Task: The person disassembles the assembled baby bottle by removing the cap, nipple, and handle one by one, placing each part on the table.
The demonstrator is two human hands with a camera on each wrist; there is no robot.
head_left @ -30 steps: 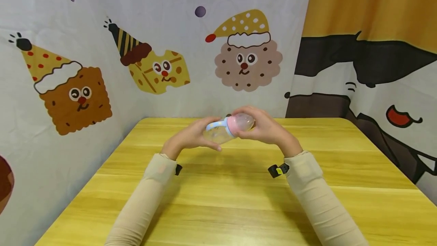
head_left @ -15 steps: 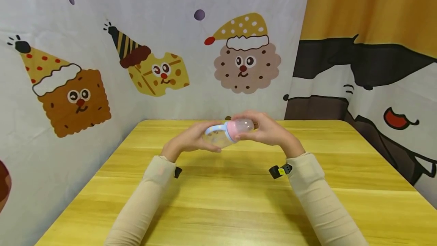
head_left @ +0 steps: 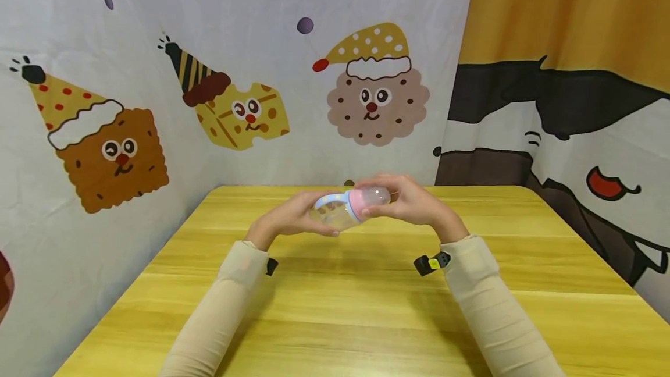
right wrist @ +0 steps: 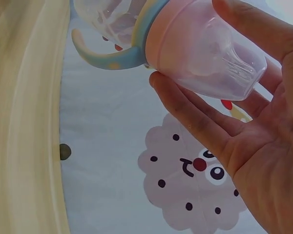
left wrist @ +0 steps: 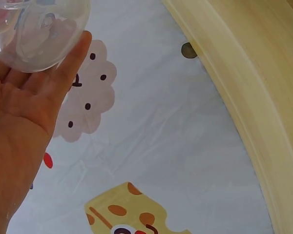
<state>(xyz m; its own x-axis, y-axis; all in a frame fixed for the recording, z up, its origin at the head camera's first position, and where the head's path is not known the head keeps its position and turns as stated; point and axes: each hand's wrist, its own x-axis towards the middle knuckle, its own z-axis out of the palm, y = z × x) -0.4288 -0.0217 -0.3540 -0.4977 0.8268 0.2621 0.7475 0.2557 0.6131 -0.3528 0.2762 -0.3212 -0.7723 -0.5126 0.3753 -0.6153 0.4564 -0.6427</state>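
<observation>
The baby bottle is near the middle of the head view, just below centre, held above the table and tilted, its clear base toward the left of the frame and its capped end higher, toward the right. The left hand grasps the clear body, its thumb along the near side; in the left wrist view the rounded base is at the upper left, against that hand. The right hand grips the other end, thumb and fingers around the pink collar and the translucent cap. A pale blue handle with yellow spots arches along the bottle's upper side; in the right wrist view it juts out at the upper left. Both forearms, in beige sleeves, come in from the bottom of the head view, with a black strap near the right cuff. Behind the table, a white curtain carries cartoon biscuits and cheese in party hats.
</observation>
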